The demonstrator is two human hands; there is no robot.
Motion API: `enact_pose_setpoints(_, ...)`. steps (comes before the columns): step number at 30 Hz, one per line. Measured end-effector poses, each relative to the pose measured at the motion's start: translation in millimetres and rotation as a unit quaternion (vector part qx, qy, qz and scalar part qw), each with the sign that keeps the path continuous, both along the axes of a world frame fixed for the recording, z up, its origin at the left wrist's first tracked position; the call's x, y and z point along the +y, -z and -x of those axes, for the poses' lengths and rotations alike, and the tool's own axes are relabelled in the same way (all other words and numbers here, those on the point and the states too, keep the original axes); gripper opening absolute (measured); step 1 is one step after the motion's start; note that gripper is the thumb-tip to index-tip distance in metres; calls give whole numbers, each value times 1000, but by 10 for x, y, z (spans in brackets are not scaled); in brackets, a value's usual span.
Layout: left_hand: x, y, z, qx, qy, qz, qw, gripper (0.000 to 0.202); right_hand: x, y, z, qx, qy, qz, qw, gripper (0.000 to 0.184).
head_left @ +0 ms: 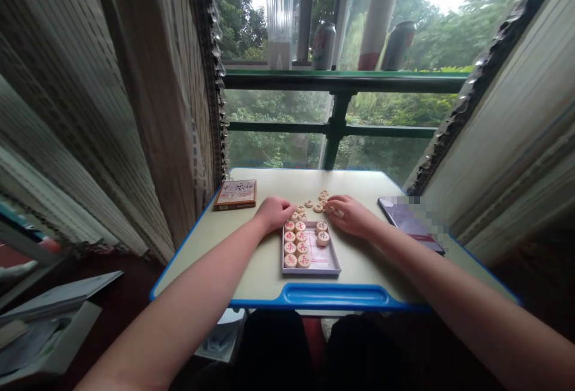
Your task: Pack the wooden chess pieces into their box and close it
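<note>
A shallow white box [327, 266] lies on the small table [265, 271], with several round wooden chess pieces [296, 246] packed into its left and far side. More loose pieces [314, 203] lie on the table just beyond the box. My left hand [272, 212] rests at the box's far left corner with its fingers curled over loose pieces. My right hand [349, 214] lies at the far right corner, fingertips pinched on a loose piece near the pile.
The box's lid [235, 194] lies at the table's far left. A phone [409, 221] lies at the right edge. The table has a blue rim with a handle slot [335, 295]. Beyond it is a railing [341, 82] with two cans on the sill. Curtains hang on both sides.
</note>
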State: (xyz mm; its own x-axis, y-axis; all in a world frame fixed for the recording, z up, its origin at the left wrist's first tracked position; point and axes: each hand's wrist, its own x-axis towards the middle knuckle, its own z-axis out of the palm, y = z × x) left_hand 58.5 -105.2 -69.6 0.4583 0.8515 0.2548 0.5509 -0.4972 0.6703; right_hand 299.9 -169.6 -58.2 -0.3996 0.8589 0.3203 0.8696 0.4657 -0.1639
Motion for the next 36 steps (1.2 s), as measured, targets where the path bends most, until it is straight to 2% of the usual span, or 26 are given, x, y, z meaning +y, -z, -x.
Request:
enact_pose_setpoints(2,-2,-10,-26,-94,7,61,994,44,73,-9,-9,18,8,10,1000,26)
enact_pose_setpoints(4,-16,-35,-51,-197,17,111,974,45,128,-2,-4,48,27,14,998,24)
enact_pose_setpoints(6,-42,-61,-73,-262,27,127,956,46,165,10,-5,83,50,7,995,24)
enact_pose_setpoints(8,-80,-74,-92,-286,31,129,949,47,186,20,-18,105,49,7,993,27)
enact_pose_setpoints(12,-172,-55,-110,-278,26,117,953,49,178,34,-44,100,13,39,994,23)
enact_pose_setpoints(17,-247,-46,-91,-198,46,72,976,48,110,25,-22,75,50,24,996,20)
enact_pose_setpoints(21,-231,-64,-70,-212,2,50,976,54,66,19,-10,44,61,25,997,31)
enact_pose_setpoints(24,-232,-68,-72,-216,-17,54,975,54,57,30,-4,24,74,30,997,25)
enact_pose_setpoints(30,-323,-84,-113,-212,0,35,977,55,59,42,21,41,95,9,995,12)
enact_pose_setpoints(33,-349,-102,-116,-191,-4,17,981,50,37,23,36,108,57,-56,991,14)
enact_pose_setpoints(36,-382,-132,-119,-176,10,32,984,39,-48,-20,89,174,-33,-112,978,22)
